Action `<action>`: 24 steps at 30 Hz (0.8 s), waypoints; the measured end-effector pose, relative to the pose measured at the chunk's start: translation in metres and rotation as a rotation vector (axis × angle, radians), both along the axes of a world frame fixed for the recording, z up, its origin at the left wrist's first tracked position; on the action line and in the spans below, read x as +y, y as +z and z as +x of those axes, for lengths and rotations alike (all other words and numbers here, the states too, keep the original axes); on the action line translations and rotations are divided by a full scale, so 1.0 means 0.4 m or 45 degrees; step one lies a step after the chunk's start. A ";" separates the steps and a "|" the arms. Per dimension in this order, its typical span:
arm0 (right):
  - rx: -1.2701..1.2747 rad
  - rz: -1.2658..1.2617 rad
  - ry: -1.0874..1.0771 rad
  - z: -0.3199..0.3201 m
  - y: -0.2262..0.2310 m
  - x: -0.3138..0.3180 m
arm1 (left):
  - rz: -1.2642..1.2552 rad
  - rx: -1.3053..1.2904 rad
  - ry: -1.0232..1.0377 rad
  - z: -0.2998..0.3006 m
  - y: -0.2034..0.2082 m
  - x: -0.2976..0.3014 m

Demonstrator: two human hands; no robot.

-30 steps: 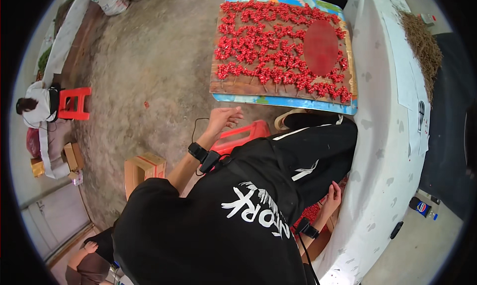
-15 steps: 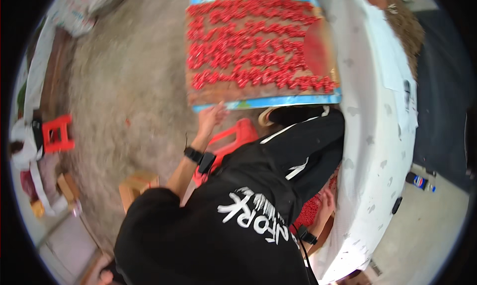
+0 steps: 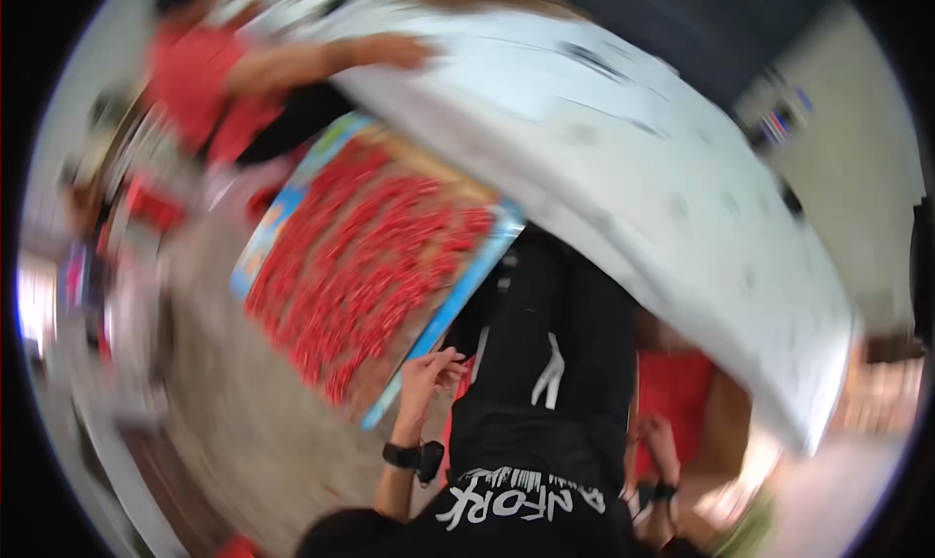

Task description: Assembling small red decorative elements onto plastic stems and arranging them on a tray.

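Note:
My left hand (image 3: 431, 371), wearing a black wrist device, is just off the near blue edge of a board (image 3: 443, 324). Its fingers are bent together; anything between them is too small to make out. On the board lie rows of many small red pieces (image 3: 370, 256), their kind blurred. Low on the right, beside my thigh, my right hand (image 3: 658, 441) hangs by a brown box (image 3: 726, 422) with a red mass (image 3: 675, 392) in it. Motion smears its fingers, so their closing does not show.
A long table under a white cover (image 3: 623, 168) runs along the board's far right side. Across the board a person in a red top (image 3: 200, 81) rests an arm on that cover. A blurred bottle (image 3: 776, 125) lies on the floor beyond the table.
The whole view has swung round, so the board now sits tilted at left and another person shows. My left hand stays near the board's edge, my right near the box.

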State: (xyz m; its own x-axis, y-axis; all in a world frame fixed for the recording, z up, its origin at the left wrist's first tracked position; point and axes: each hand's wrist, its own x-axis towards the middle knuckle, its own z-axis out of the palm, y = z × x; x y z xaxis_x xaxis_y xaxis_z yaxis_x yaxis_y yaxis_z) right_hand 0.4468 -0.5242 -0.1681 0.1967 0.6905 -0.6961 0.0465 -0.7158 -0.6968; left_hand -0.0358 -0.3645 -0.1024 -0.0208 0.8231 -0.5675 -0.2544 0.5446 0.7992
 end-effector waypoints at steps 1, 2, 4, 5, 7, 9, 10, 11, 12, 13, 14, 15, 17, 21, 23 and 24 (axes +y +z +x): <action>0.029 0.057 -0.110 0.015 -0.041 -0.053 | -0.016 -0.028 -0.269 0.043 0.003 0.071; 0.099 0.077 -0.036 -0.008 -0.049 -0.039 | 0.024 0.067 -0.167 0.049 0.040 0.086; -0.355 0.484 0.470 -0.022 -0.030 -0.001 | 0.064 0.115 -0.096 0.062 0.038 0.137; -0.391 0.444 0.497 -0.018 -0.024 0.006 | 0.053 0.085 -0.127 0.076 0.021 0.169; -0.169 0.113 0.021 -0.010 0.028 -0.001 | 0.053 0.051 -0.324 0.130 0.001 0.216; -0.057 0.022 -0.318 -0.012 0.058 -0.032 | 0.067 0.015 -0.437 0.202 -0.011 0.282; -0.071 -0.009 -0.412 -0.009 0.056 -0.073 | 0.060 0.011 -0.479 0.238 -0.011 0.303; -0.099 -0.031 -0.439 -0.009 0.052 -0.107 | 0.054 0.009 -0.508 0.269 -0.008 0.323; -0.125 -0.051 -0.446 -0.007 0.053 -0.139 | 0.051 0.009 -0.518 0.296 0.004 0.341; -0.145 -0.063 -0.420 -0.008 0.046 -0.148 | 0.033 0.003 -0.547 0.305 0.014 0.362; -0.148 -0.081 -0.438 -0.022 0.043 -0.154 | 0.026 -0.017 -0.547 0.308 0.027 0.388; -0.097 -0.127 -0.431 -0.041 0.034 -0.151 | 0.022 -0.036 -0.517 0.301 0.034 0.408; 0.013 -0.220 -0.389 -0.082 0.022 -0.131 | 0.003 -0.047 -0.449 0.292 0.032 0.440; 0.188 -0.255 -0.325 -0.098 -0.031 -0.121 | -0.043 -0.138 -0.033 0.272 0.023 0.499; 0.171 -0.492 -0.265 -0.097 0.020 -0.027 | -0.093 -0.427 -0.071 0.241 0.015 0.520; 0.226 -0.526 -0.124 -0.110 0.017 0.031 | -0.092 -0.427 -0.021 0.206 0.017 0.526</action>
State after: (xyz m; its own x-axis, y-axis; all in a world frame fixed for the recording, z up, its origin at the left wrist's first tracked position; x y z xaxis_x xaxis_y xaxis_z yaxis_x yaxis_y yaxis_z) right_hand 0.4029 -0.5120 -0.1615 0.1000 0.3322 -0.9379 -0.1293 -0.9303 -0.3433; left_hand 0.0466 -0.1542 -0.0956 0.1897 0.7792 -0.5974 -0.4874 0.6029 0.6316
